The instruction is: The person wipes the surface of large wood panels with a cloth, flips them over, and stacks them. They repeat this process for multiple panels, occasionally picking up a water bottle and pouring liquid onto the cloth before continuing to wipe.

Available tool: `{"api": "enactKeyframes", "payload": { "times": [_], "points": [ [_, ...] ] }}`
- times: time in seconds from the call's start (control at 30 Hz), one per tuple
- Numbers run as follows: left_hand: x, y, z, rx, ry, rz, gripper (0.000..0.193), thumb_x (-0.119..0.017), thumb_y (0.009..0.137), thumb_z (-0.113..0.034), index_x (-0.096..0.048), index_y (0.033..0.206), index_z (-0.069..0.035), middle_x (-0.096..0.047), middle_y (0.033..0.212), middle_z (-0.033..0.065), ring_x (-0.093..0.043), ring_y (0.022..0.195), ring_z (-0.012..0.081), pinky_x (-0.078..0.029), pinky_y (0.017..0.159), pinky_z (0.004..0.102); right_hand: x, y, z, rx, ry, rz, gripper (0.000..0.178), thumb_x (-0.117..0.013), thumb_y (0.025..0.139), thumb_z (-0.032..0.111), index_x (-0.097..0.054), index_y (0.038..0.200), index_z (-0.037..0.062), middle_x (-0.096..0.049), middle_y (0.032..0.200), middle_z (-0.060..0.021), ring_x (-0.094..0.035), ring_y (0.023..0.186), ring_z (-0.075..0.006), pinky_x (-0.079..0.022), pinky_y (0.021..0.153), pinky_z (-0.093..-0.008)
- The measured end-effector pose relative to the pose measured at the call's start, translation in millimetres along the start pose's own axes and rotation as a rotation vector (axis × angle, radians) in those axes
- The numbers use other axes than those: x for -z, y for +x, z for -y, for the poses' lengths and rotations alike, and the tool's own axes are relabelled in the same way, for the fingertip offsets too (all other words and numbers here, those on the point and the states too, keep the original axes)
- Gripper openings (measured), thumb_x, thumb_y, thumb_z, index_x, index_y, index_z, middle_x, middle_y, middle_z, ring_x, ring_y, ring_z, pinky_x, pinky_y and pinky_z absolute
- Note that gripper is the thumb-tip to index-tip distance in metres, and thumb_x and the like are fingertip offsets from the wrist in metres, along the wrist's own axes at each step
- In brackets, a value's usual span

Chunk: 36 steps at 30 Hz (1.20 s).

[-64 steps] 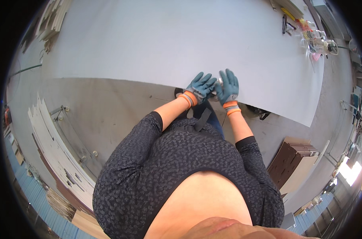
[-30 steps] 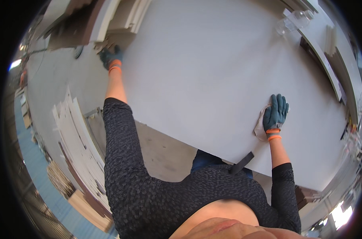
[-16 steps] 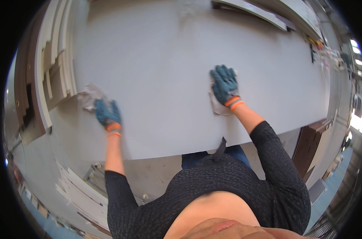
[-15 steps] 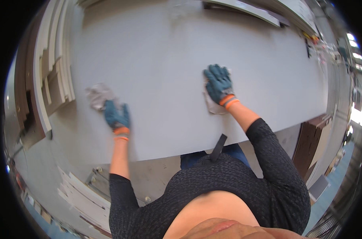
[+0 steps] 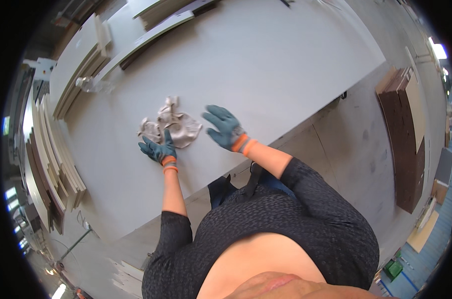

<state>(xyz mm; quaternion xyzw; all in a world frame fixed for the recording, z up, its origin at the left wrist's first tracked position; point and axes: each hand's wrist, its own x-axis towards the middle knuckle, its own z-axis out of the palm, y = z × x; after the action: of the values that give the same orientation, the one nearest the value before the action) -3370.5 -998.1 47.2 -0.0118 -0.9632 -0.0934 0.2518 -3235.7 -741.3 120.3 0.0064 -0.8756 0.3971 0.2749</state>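
Note:
Both my hands wear blue-green coated gloves with orange cuffs. Crumpled pale grey-beige cloths lie close together on the white tabletop (image 5: 266,65); the larger cloth (image 5: 183,130) is beside a smaller bunched cloth (image 5: 150,130). My left hand (image 5: 159,148) is at the near edge of the cloths, thumb and fingers apart; whether it presses on the smaller one is hard to tell. To the right of the larger cloth, my right hand (image 5: 223,127) is held with fingers spread, apart from it and holding nothing.
Pale boards (image 5: 61,154) stand stacked beyond the table's left end. More panels (image 5: 84,60) and a long white strip (image 5: 151,35) are at the far left, near a clear plastic item (image 5: 89,84). Dark brown panels (image 5: 402,149) stand on the floor to the right.
My view has swung round. My right hand has come off its cloth and is closer to my left hand. The two cloths, far apart before, now lie together.

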Motion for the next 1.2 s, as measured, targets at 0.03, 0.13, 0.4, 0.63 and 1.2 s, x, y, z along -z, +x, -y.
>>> {"api": "enactKeyframes", "payload": {
  "times": [0.03, 0.13, 0.4, 0.63, 1.2],
  "points": [
    [-16, 3, 1, 0.074, 0.163, 0.063, 0.097, -0.073, 0.077, -0.072, -0.049, 0.149, -0.011, -0.051, 0.151, 0.0166, -0.047, 0.139, 0.0373, -0.040, 0.115, 0.0440, 37, -21, -3, -0.067, 0.024, 0.017, 0.052, -0.075, 0.085, 0.015, -0.061, 0.134, 0.0031, -0.058, 0.141, -0.0247, -0.057, 0.129, -0.0413, -0.048, 0.109, -0.0489],
    [-24, 17, -81, 0.069, 0.080, 0.346, 0.101, -0.063, 0.076, -0.083, -0.048, 0.152, -0.017, -0.048, 0.155, 0.0112, -0.043, 0.143, 0.0344, -0.038, 0.116, 0.0466, 137, -119, -49, -0.370, -0.141, 0.000, 0.047, -0.071, 0.090, 0.018, -0.062, 0.134, 0.0047, -0.057, 0.144, -0.0253, -0.057, 0.130, -0.0436, -0.049, 0.108, -0.0499],
    [-35, -103, -377, -0.490, -0.125, 0.545, 0.091, -0.057, 0.091, -0.066, -0.035, 0.160, -0.011, -0.026, 0.168, 0.0215, -0.018, 0.157, 0.0408, -0.010, 0.127, 0.0577, 259, -233, -134, -0.759, -0.299, -0.116, 0.040, -0.065, 0.094, 0.020, -0.064, 0.132, 0.0051, -0.060, 0.140, -0.0256, -0.058, 0.128, -0.0438, -0.049, 0.107, -0.0471],
    [-73, -101, -547, -0.635, -0.177, 0.525, 0.073, -0.052, 0.101, -0.052, -0.038, 0.159, -0.011, -0.031, 0.166, 0.0212, -0.023, 0.155, 0.0424, -0.015, 0.126, 0.0556, 317, -199, -186, -0.918, -0.042, 0.042, 0.037, -0.063, 0.097, 0.026, -0.065, 0.129, 0.0082, -0.060, 0.138, -0.0236, -0.061, 0.122, -0.0438, -0.052, 0.102, -0.0471],
    [-184, 6, -916, -0.601, -0.829, 0.271, 0.047, -0.065, 0.089, -0.015, -0.063, 0.135, -0.009, -0.071, 0.119, 0.0193, -0.067, 0.111, 0.0408, -0.053, 0.097, 0.0458, 480, -284, -376, -1.542, 0.152, -0.357, 0.037, -0.057, 0.102, 0.028, -0.069, 0.125, 0.0031, -0.073, 0.120, -0.0191, -0.070, 0.108, -0.0323, -0.053, 0.095, -0.0398]
  ]
}}
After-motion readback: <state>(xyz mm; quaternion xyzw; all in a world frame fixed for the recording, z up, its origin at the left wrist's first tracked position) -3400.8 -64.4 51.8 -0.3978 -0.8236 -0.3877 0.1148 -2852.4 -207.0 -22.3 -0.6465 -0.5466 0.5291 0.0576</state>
